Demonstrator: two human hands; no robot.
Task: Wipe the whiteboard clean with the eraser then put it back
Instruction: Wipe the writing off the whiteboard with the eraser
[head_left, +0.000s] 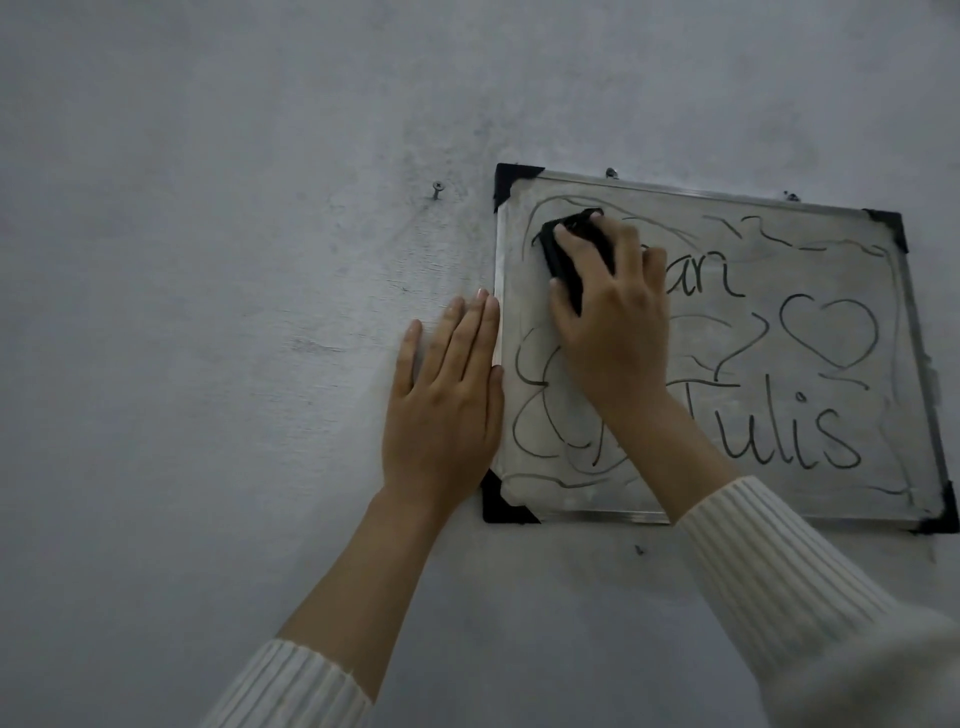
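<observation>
Gripping eraser (563, 254) on whiteboard (810, 364), right hand (608, 317); left hand (441, 395) flat.

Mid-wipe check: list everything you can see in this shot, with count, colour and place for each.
wall: 1, grey, fills the background
whiteboard: 1, smudged grey-white with a metal frame, hangs on the wall at the right
corner caps: 4, black, one on each corner of the board
marker writing: dark lettering and swirls, across the board
heart: 1, dark outline, right part of the board
bare screw: 1, dark, in the wall left of the board
hanging screws: 2, dark, at the board's top edge
eraser: 1, black, on the board's upper left
sleeves: 2, white ribbed, at the bottom
left hand: flat on the wall, at the board's left edge
right hand: fingers grip the eraser
</observation>
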